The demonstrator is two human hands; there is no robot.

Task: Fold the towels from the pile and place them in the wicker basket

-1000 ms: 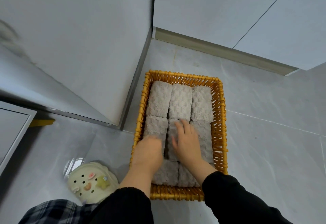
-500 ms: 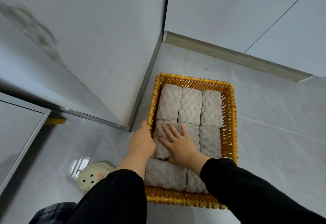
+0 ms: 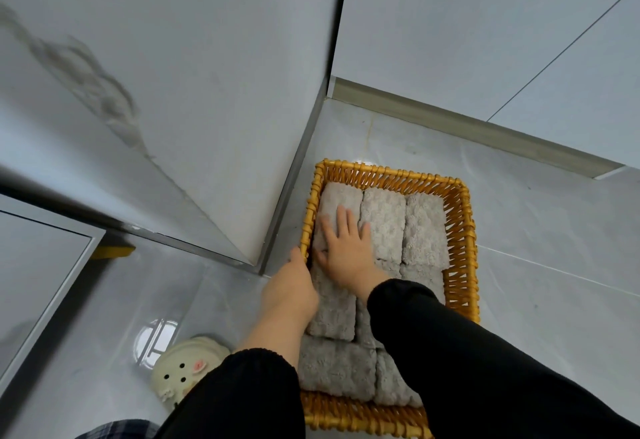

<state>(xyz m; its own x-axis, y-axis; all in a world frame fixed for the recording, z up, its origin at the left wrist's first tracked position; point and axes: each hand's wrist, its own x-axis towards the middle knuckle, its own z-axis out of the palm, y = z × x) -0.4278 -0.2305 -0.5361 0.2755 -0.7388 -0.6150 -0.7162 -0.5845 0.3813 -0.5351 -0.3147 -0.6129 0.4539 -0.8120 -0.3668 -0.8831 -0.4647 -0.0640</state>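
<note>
A yellow wicker basket (image 3: 460,248) stands on the floor, packed with several folded grey towels (image 3: 420,231) in rows. My right hand (image 3: 344,248) lies flat with straight fingers on the far-left folded towel (image 3: 334,196), pressing it. My left hand (image 3: 291,291) is at the basket's left rim, its fingers hidden between the rim and the towels, so what they hold is not visible. Both arms wear black sleeves that cover the near towels in part.
The basket sits on a glossy grey tiled floor (image 3: 554,300) next to a white cabinet corner (image 3: 287,203), with a wall and skirting behind. A cream clog shoe (image 3: 183,369) is at lower left, and a grey panel edge (image 3: 52,283) lies at the far left.
My right hand has moved from the middle towels to the far-left towel. My left hand has shifted from the near towels up along the basket's left rim. The view tilted closer.
</note>
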